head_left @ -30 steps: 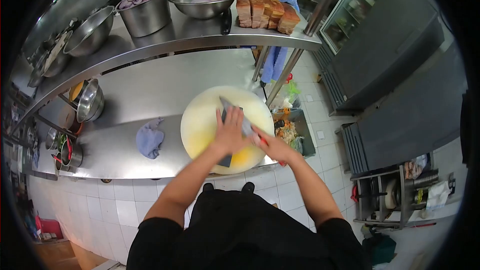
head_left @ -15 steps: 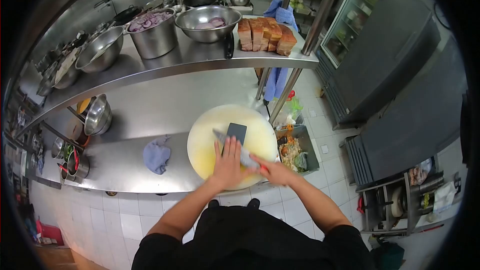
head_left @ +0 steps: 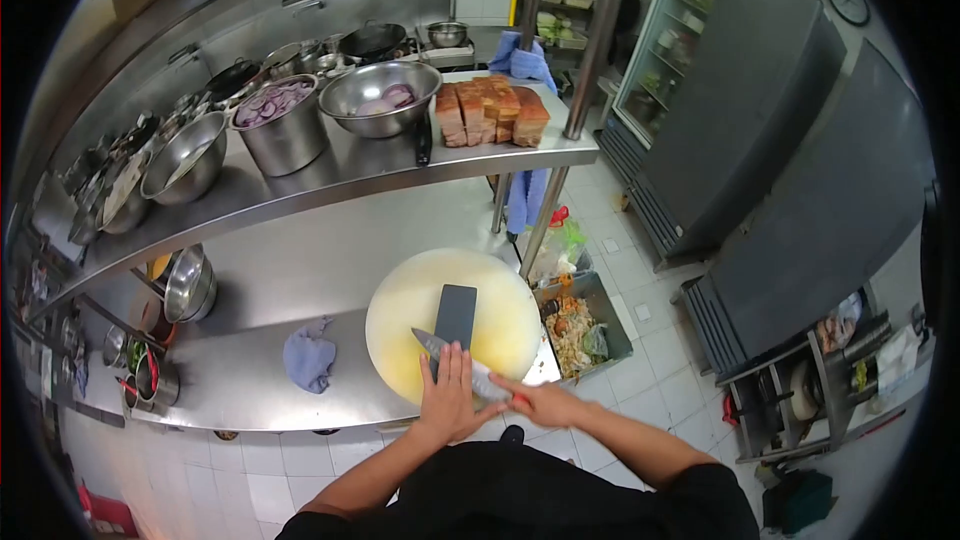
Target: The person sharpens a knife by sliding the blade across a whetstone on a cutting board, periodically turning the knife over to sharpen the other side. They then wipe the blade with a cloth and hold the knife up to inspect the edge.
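Note:
A dark grey sharpening stone (head_left: 457, 312) lies on a round, pale yellow chopping block (head_left: 400, 280). Across the stone's near part rests a kitchen knife (head_left: 482, 380), its tip pointing to the far left. My right hand (head_left: 545, 404) is closed round the handle, of which only a bit of red shows. My left hand (head_left: 449, 395) lies on the blade with fingers stretched out, covering part of the knife and the stone's near end. A crumpled blue cloth (head_left: 309, 356) sits on the steel counter, left of the block.
Above the counter runs a steel shelf (head_left: 345, 165) bearing a pot of sliced onions (head_left: 283, 135), a steel bowl (head_left: 380, 100), a dark-handled knife (head_left: 424, 139) and pork belly blocks (head_left: 490, 112). A food waste bin (head_left: 590, 330) stands right of the block.
My view has shifted, so the counter and shelf sit lower in the picture. Both hands and the knife have slid toward me along the stone, uncovering more of its far part.

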Tool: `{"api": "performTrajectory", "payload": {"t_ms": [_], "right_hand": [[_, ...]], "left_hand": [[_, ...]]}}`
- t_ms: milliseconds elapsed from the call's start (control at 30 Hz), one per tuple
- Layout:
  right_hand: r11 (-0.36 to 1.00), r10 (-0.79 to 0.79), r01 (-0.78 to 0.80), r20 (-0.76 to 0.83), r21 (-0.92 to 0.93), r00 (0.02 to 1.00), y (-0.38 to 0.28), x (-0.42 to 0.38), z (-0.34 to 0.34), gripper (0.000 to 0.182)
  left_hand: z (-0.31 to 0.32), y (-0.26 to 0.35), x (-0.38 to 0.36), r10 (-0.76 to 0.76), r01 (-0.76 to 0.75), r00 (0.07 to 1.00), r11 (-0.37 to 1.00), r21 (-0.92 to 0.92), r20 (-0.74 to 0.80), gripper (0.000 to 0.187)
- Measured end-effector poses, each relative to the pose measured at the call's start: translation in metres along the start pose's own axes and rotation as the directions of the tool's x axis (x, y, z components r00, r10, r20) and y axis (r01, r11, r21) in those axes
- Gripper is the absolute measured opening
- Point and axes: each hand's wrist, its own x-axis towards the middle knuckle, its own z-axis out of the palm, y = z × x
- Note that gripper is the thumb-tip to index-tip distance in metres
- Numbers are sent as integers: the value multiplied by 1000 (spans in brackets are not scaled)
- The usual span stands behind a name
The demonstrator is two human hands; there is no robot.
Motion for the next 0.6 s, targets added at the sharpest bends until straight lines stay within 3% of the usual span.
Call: {"api": "performTrajectory", "payload": {"t_ms": [67, 133, 267, 300, 400, 433, 500, 533, 567, 600], "right_hand": [[970, 211, -225, 138, 91, 968, 10, 35, -27, 59], [908, 381, -388, 74, 159, 922, 5, 85, -47, 56], [875, 464, -451, -41, 178, 885, 26, 134, -19, 57], [866, 476, -453, -72, 211, 876, 23, 130, -12, 57], [940, 293, -272, -80, 206, 953, 10, 62, 9, 56], [857, 416, -452, 185, 247, 890, -33, 38, -21, 57], [990, 89, -97, 75, 104, 993, 14, -15, 27, 59], [999, 17, -18, 10, 46, 1000, 6, -22, 19, 65], [979, 192, -201, 193, 29, 962, 1, -10, -2, 66], [929, 349, -370, 365, -13, 863, 0, 9, -24, 66]], "left_hand": [[7, -20, 40, -18, 23, 999, 990, 139, -37, 116], [-8, -48, 110, -164, 153, 979, 983, 100, 124, 108], [-31, -68, 177, -267, 267, 912, 963, 45, 312, 105], [-27, -66, 168, -258, 256, 914, 965, 47, 314, 105], [-2, -46, 87, -73, 65, 990, 995, 72, 119, 110], [2, -35, 48, 0, -4, 999, 997, 76, 47, 113], [-5, -5, -10, 26, -31, 995, 998, 48, 101, 119], [-5, -6, -1, 37, -42, 994, 998, 52, 99, 119], [-3, -5, 2, 27, -35, 995, 996, 79, 95, 118], [-1, -6, 5, 19, -30, 995, 993, 110, 95, 117]]}}
